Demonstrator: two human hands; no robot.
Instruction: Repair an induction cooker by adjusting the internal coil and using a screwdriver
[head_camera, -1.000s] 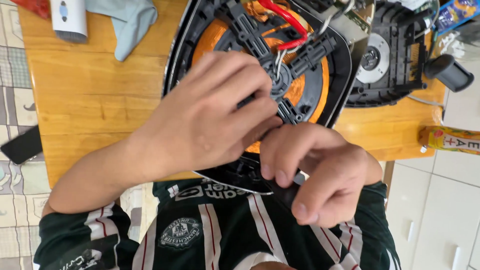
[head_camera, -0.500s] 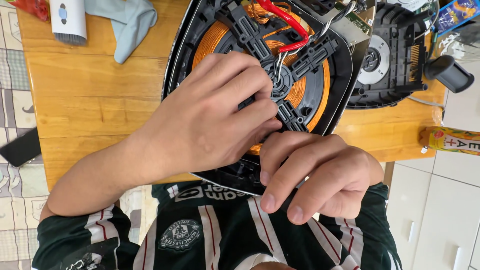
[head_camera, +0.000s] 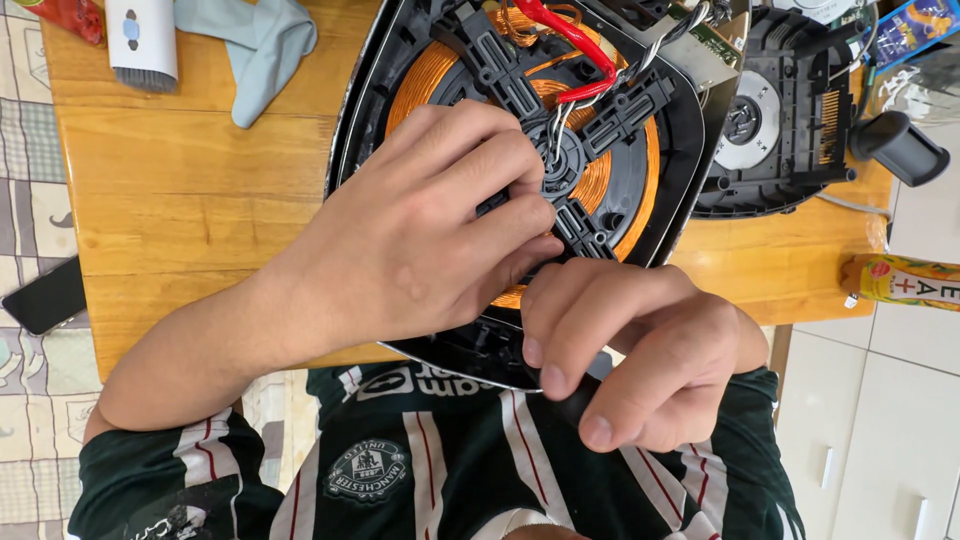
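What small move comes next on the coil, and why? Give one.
Probably keep the left hand pressing the coil steady and turn the dark tool under the right hand a little more. The left fingers lie across the black spokes over the orange winding, and the right hand grips the tool at the housing near edge, tip hidden. Whether a screw sits there cannot be told.

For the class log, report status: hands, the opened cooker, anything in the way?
Left hand pressed on the copper coil. Right hand pinching a dark tool at the cooker housing edge. Red wire crosses the coil.
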